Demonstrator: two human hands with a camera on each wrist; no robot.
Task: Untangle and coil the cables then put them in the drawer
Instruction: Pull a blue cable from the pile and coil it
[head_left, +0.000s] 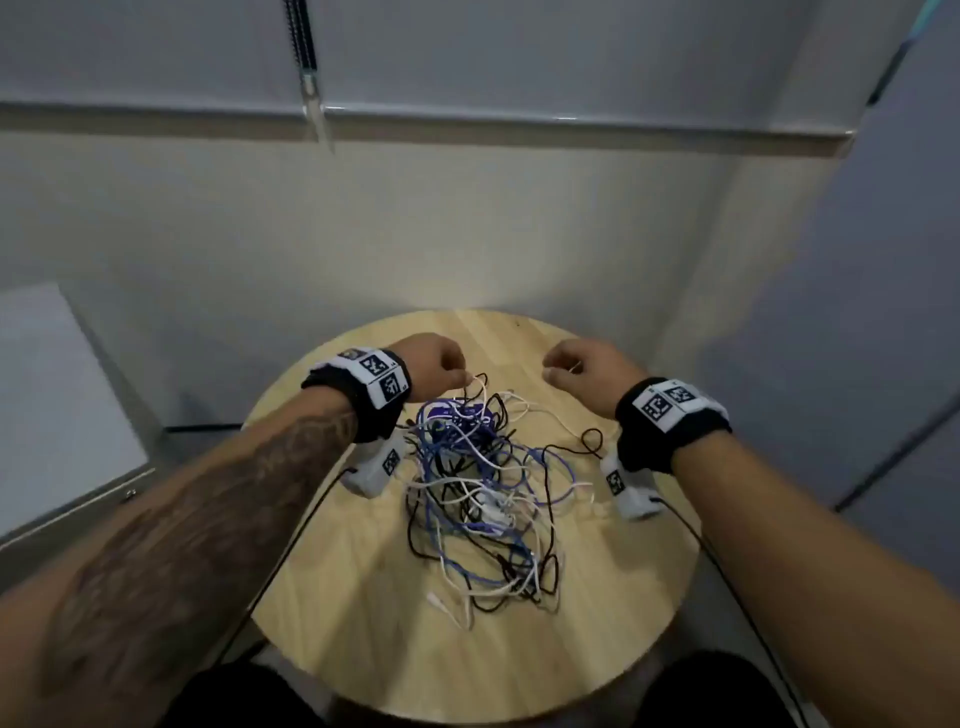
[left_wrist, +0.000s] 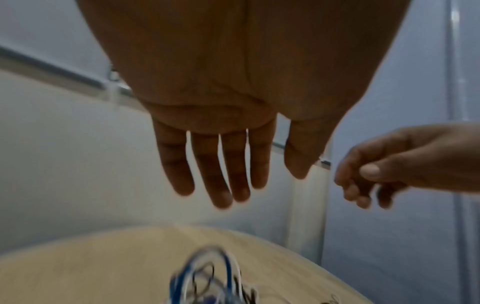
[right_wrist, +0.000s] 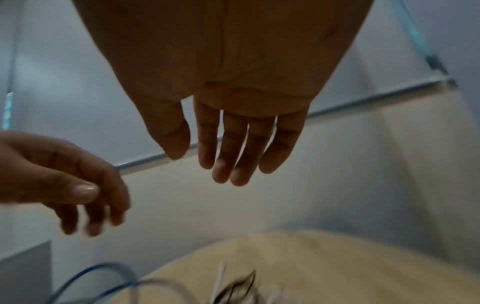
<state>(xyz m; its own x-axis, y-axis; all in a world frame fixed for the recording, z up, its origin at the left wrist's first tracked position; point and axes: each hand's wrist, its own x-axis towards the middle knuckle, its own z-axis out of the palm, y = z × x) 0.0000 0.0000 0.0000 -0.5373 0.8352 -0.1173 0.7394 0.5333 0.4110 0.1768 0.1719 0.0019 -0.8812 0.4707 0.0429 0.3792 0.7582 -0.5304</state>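
A tangle of black, white and blue cables (head_left: 483, 483) lies in a loose heap in the middle of a round wooden table (head_left: 363, 597). My left hand (head_left: 461, 371) hovers over the heap's far left edge, fingertips just by a white cable loop. My right hand (head_left: 553, 370) hovers over the far right, close to a white cable end. In the left wrist view the left hand's fingers (left_wrist: 221, 174) hang straight and hold nothing above the blurred cables (left_wrist: 207, 277). The right wrist view shows the right hand's fingers (right_wrist: 228, 156) just as relaxed and empty, with a blue cable (right_wrist: 103, 273) below.
A white cabinet (head_left: 52, 415) stands low at the left beside the table. A pale wall runs close behind the table's far edge, and a grey panel (head_left: 857, 364) closes in the right side. Thin black wrist-camera leads hang off both table sides.
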